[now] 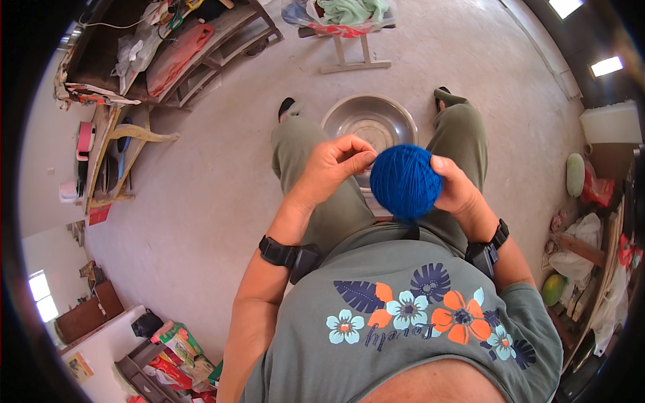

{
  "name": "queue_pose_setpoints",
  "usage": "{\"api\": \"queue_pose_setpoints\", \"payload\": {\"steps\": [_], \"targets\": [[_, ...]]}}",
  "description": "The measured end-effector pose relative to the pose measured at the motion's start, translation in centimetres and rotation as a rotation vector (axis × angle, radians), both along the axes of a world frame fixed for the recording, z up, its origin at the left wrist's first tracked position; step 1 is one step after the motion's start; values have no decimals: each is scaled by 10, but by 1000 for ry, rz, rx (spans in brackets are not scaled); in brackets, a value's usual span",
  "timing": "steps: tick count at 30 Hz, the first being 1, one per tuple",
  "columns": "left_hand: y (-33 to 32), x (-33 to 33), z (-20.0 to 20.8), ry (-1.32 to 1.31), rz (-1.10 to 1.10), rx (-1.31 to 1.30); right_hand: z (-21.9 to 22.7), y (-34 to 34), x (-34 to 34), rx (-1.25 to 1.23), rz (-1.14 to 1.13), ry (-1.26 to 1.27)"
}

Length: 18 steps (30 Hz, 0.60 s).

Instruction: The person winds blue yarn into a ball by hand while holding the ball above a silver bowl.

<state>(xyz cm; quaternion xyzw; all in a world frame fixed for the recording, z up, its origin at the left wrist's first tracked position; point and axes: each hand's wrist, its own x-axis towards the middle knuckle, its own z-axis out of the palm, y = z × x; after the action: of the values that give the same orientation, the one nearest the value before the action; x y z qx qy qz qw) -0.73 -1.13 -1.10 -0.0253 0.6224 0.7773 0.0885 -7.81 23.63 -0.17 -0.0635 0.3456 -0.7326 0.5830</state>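
Note:
A round ball of blue yarn (406,181) is held up over my lap, wound tight with strands running across it. My right hand (457,185) is wrapped round its right side, the thumb pressing on the front. At the ball's left edge my left hand (338,166) is closed in a pinch, with what looks like a short strand of yarn between thumb and forefinger. A little loose blue yarn shows under the ball. Beyond the ball, a wide metal basin (329,121) stands on the floor between my feet, its near part hidden by the ball and my left hand.
A low wooden bench (366,54) ahead carries a plastic bag with green cloth (349,12). Wooden shelves (222,57) with bags stand at the far left. Along the right wall are a pale green gourd (575,174) and plastic bags. Several packages (178,342) lie at the lower left.

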Motion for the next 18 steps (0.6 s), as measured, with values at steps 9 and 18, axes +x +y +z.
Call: {"api": "queue_pose_setpoints", "payload": {"steps": [9,18], "targets": [[5,1,1,24,8,-98,0,-11,-4,-49,-217,33],[4,1,13,-53,-77,-79,0,-13,-6,27,-253,145]]}}
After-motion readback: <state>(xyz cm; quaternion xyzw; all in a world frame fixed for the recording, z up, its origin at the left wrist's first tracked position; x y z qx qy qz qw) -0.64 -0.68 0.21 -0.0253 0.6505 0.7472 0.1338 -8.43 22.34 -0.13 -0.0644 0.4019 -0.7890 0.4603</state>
